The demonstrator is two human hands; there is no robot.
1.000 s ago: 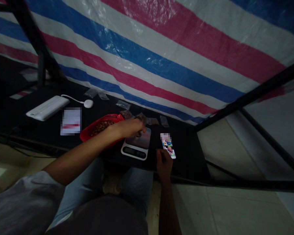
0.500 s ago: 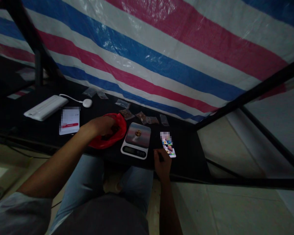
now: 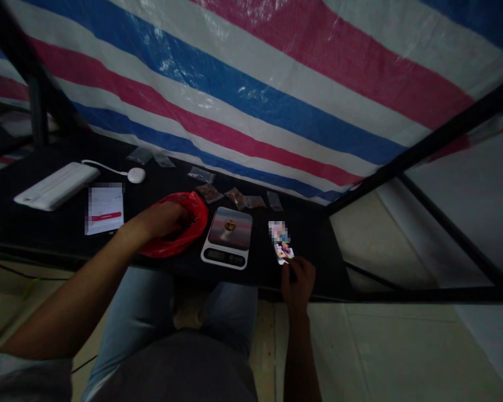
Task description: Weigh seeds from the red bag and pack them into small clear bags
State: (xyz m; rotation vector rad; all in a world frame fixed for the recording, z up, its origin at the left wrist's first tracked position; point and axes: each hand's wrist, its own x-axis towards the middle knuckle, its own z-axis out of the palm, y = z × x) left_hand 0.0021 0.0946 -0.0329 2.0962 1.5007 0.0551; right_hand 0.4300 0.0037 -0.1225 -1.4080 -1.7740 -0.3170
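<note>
My left hand (image 3: pixel 164 219) reaches into a red plastic bag (image 3: pixel 199 215) that lies open on the black table. Its fingers are hidden among dark contents I cannot make out. To the right of the bag sits a white digital scale (image 3: pixel 218 254) with a metal plate. A small cup (image 3: pixel 229 228) holding brownish bits stands on that plate. My right hand (image 3: pixel 299 279) is at the lower edge of a lit phone (image 3: pixel 281 245), thumb and forefinger apart and loosely bent, with nothing visible between them. Whether a fingertip touches the screen is unclear.
Behind the scale lie small clear bags (image 3: pixel 235 197), several with brown bits inside. A white power bank (image 3: pixel 56 186) with a cabled round white piece (image 3: pixel 136 175) and a second lit phone (image 3: pixel 104 209) lie left. A striped sheet (image 3: pixel 235 100) hangs behind the table.
My right hand has moved right, from beside the phone to its lower edge. My left hand stays in the red bag. The whole view has shifted slightly.
</note>
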